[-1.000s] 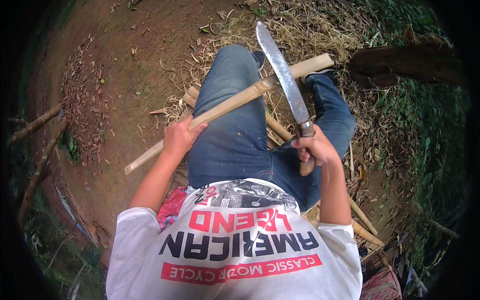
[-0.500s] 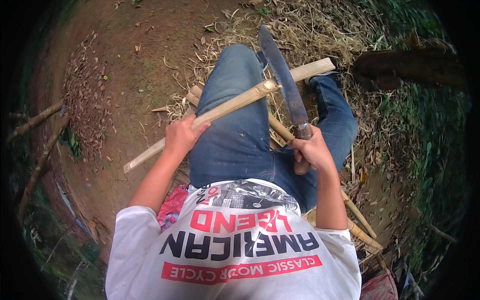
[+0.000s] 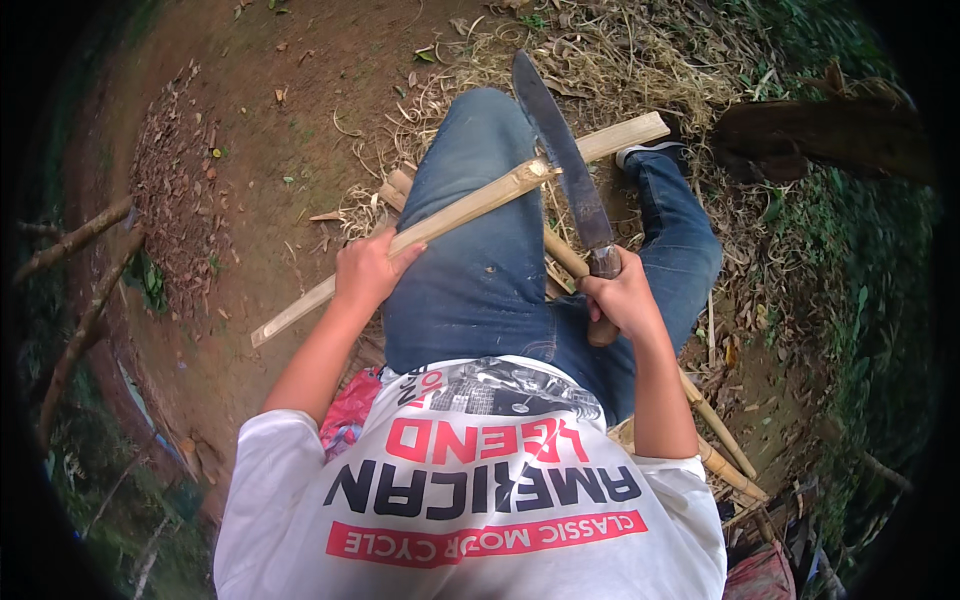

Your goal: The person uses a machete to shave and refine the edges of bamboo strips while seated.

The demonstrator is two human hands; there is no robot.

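A long, pale split bamboo strip lies slantwise over my raised left thigh, its far end up to the right beside my shoe. My left hand is closed round it towards its near end. In my right hand is the wooden handle of a machete, its long dark blade pointing away from me. The blade crosses over the strip just past a node, and its edge appears to rest against the bamboo there. Part of the strip is hidden behind the blade.
More bamboo poles lie at my right side and under my legs. Curled shavings cover the ground ahead. A dark log lies at the far right, and thin branches stand at the left.
The hands, strip and machete keep nearly the same places. The blade has tilted very slightly against the strip; the whole view has shifted a little.
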